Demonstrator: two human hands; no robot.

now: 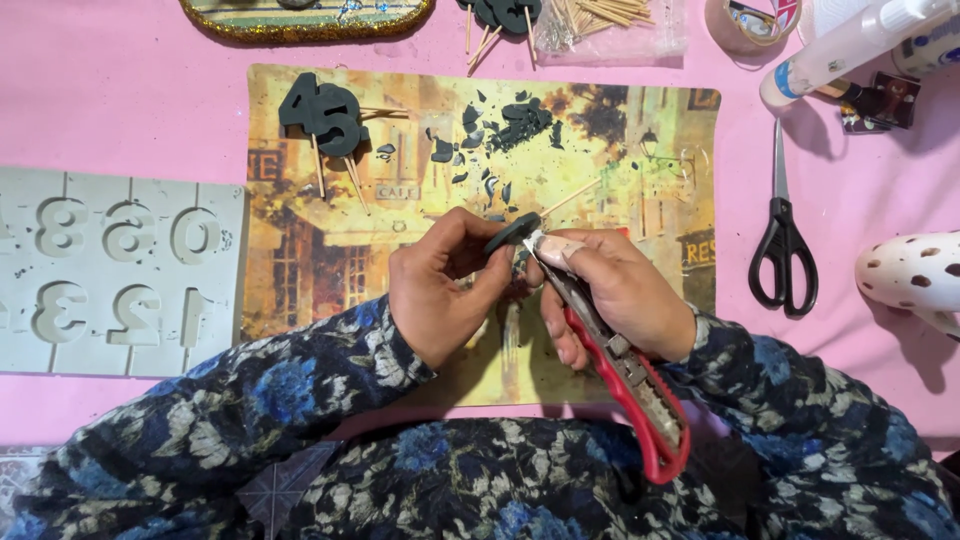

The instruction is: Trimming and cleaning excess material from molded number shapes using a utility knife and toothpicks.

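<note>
Her hands meet over the picture mat: the left hand pinches a small dark green piece between thumb and fingers, while the right hand is clamped on a red utility knife, its blade touching the piece's edge. Dark shavings litter the mat above. Two finished green numbers on sticks lie near a grey number mould; black scissors rest to the right.
</note>
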